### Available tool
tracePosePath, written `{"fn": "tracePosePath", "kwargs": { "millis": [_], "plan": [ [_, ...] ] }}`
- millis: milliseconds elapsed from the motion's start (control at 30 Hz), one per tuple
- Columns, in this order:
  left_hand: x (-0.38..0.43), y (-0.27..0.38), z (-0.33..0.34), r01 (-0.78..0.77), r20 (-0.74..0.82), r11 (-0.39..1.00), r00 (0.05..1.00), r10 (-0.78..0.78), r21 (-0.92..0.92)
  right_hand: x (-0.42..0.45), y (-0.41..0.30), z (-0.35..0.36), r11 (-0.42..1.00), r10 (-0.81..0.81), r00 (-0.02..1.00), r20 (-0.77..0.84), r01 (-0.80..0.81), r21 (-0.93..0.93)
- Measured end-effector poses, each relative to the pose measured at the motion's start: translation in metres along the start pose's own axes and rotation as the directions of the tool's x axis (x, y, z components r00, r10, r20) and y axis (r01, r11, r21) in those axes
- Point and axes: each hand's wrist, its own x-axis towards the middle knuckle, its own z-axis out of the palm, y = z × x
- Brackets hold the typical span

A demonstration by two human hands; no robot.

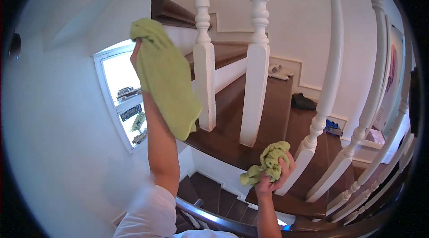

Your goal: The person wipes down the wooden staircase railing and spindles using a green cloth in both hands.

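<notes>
My left hand is raised at the upper left, mostly hidden behind a green cloth that it holds and that hangs down across my forearm. At the lower right my right hand grips a second, bunched green terry cloth, close to the foot of a white turned baluster. Between my two hands stand two more white balusters, one just right of the hanging cloth and one farther right, both above the dark wooden stair treads.
Dark treads wind upward behind the balusters. A curved dark handrail crosses below me, with lower stairs beyond it. White shoes, a dark item and a blue item lie on the steps. Model cars stand by the left window.
</notes>
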Motion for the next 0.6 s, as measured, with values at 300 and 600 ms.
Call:
{"fn": "tracePosePath", "kwargs": {
  "millis": [300,600],
  "plan": [
    [0.003,-0.017,0.027,0.335,-0.269,0.925,0.921,-0.281,0.181,0.003,-0.003,0.003,1.000,-0.008,0.999,-0.040,0.007,-0.015],
    [0.010,-0.014,0.045,0.316,-0.256,0.936,0.928,-0.270,0.156,0.002,-0.001,0.001,1.000,0.006,1.000,-0.030,-0.006,-0.008]
  ]
}}
